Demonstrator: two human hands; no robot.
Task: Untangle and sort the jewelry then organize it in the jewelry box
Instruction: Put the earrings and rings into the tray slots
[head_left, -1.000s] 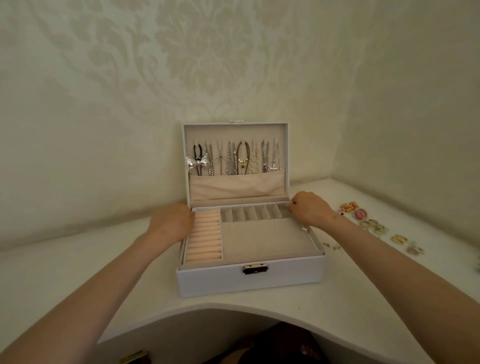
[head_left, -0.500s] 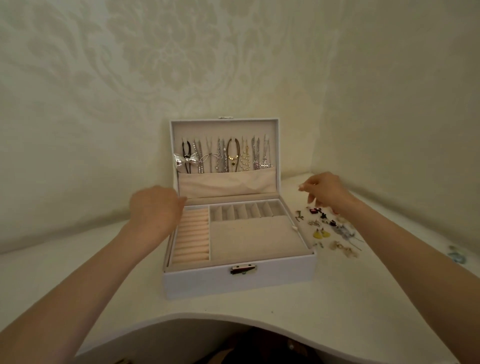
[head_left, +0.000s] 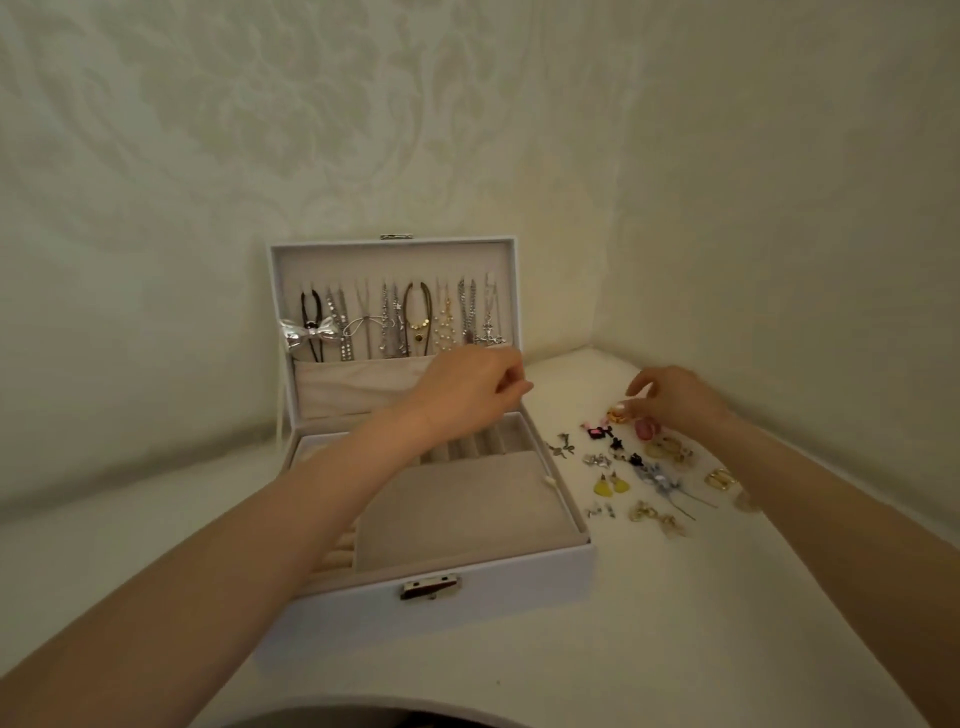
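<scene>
Beside crosswise jewelry box (head_left: 519, 597), right fingers (head_left: 638, 386) touch gold earring (head_left: 618, 414), grip unclear, left fingers (head_left: 511, 385) loosely curled

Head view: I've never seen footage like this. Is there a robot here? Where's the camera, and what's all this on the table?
No robot here: these are a person's two bare arms, filmed by one camera worn on their head, looking forward and down. On the white table stands an open white jewelry box; necklaces hang in a row inside its lid. To its right lie small loose earrings, a yellow pair among them. The left hand hovers over the box, fingers loosely curled, nothing seen in it. The right hand reaches down to a gold earring at the far end of the pile; whether it grips it, the picture does not show.
</scene>
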